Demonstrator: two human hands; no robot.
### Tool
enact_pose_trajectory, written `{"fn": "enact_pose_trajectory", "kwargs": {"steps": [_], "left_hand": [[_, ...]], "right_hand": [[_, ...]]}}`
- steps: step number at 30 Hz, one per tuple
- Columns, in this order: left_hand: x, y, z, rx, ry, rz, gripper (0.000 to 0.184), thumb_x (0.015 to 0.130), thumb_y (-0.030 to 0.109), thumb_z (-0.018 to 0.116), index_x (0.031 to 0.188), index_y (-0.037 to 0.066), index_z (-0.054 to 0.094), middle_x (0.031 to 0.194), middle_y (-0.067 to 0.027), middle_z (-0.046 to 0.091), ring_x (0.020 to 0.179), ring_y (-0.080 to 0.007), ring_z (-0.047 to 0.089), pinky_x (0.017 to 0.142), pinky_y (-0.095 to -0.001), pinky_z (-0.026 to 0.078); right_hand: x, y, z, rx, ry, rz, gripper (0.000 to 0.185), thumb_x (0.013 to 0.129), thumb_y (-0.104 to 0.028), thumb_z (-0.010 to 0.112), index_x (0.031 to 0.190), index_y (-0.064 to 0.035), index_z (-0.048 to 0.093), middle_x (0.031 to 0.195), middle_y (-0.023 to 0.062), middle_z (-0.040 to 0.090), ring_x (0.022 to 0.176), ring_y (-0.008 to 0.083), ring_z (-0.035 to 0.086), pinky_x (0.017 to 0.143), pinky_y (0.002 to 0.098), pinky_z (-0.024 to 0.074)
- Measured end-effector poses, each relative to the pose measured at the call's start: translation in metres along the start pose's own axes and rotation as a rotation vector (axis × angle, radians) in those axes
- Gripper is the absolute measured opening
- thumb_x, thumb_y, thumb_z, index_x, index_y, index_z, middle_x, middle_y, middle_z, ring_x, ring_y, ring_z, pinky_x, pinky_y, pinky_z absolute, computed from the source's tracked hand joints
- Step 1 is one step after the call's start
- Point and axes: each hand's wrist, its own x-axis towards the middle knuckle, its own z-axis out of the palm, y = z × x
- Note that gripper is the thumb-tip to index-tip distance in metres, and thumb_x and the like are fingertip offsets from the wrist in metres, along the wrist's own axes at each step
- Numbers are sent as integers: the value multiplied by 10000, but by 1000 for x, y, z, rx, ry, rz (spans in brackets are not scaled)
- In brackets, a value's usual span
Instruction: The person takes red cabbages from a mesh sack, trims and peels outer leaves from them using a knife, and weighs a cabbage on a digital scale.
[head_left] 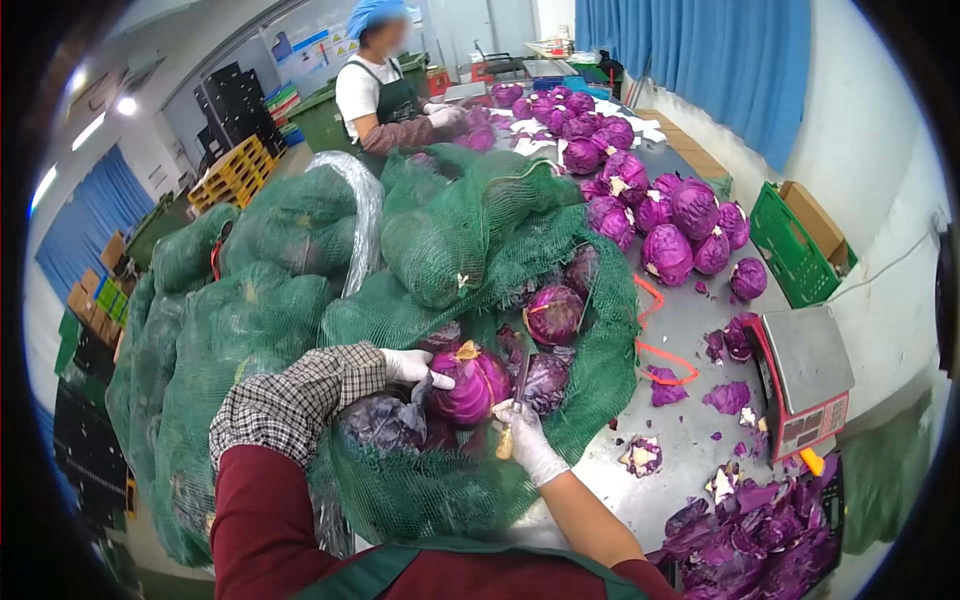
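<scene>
My left hand (412, 368), in a white glove and checked sleeve, grips the left side of a peeled red cabbage (470, 390) with a pale stem end on top. My right hand (532, 445), gloved too, is closed around a knife (504, 443) with a light wooden handle. Its narrow blade points up and away, just right of the cabbage. Around them lies an opened green mesh sack (600, 370) holding more cabbages. A dull, leafy cabbage (385, 422) sits below my left hand, and another purple cabbage (553, 314) lies behind the blade.
Full mesh sacks (250, 330) are piled to the left. Trimmed cabbages (668, 254) line the metal table. A scale (808, 370) and green crate (800, 245) stand right, with loose leaves (750, 540) heaped front right. Across the table, a co-worker (380, 100) handles cabbages.
</scene>
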Motion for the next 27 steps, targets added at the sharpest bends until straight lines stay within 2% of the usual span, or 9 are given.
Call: {"fn": "enact_pose_trajectory", "kwargs": {"steps": [5,7,9,10,13,16,19,26,27], "left_hand": [[-19,22,17,70,-42,374,960,743,317,810,1418,-75,251,1403,-179,421,1287,-233,417,1090,-374,336],[-33,43,28,205,84,455,1051,712,290,836,1437,-68,165,1405,-180,404,1275,-219,424,1078,-365,362],[-66,90,64,259,39,628,1113,669,287,864,1447,-54,145,1403,-182,385,1285,-226,408,1091,-371,344],[-81,109,88,257,54,667,1139,654,283,873,1451,-52,131,1414,-188,367,1295,-228,394,1093,-369,341],[-55,126,146,344,162,724,1202,594,386,881,1434,-86,162,1409,-247,353,1320,-280,371,1110,-367,312],[-14,146,208,434,64,690,1274,586,551,825,1440,-96,135,1424,-294,303,1346,-335,332,1125,-364,279],[10,173,273,513,22,677,1287,585,657,766,1447,-82,160,1385,-301,366,1308,-360,388,1099,-383,317],[47,185,373,885,189,725,1268,534,685,755,1437,-37,236,1345,-292,399,1249,-427,416,1054,-435,372],[42,183,380,924,226,738,1266,534,683,753,1438,-35,235,1343,-293,399,1246,-438,412,1048,-443,376]], "right_hand": [[-34,-15,10,-19,46,-235,78,832,-22,587,882,-78,567,816,-3,573,730,107,537,683,273,477],[-63,-39,3,-193,-4,-474,122,854,42,547,901,-70,534,774,-1,557,670,90,522,633,234,449],[-111,-81,-7,-473,114,-565,86,880,-27,569,940,-81,539,805,-9,556,707,81,526,641,229,444],[-128,-95,-14,90,75,-434,81,880,-66,582,950,-85,545,810,-14,552,694,74,517,631,228,440],[-194,-113,-49,-188,302,-555,111,887,-93,568,997,-99,553,797,-25,527,663,52,482,606,185,412],[-250,-108,-85,-76,476,-392,92,844,-53,552,928,-86,534,891,-3,532,798,97,534,774,244,453],[-266,-59,-147,102,516,-410,53,876,-63,531,907,-101,512,851,-1,501,793,151,590,768,414,578],[-320,-28,-219,45,533,-386,92,926,-116,554,991,-59,523,961,74,566,822,205,645,695,349,581],[-336,-45,-217,196,512,-327,83,914,-90,559,977,-40,536,927,80,593,801,202,653,678,335,561]]}}
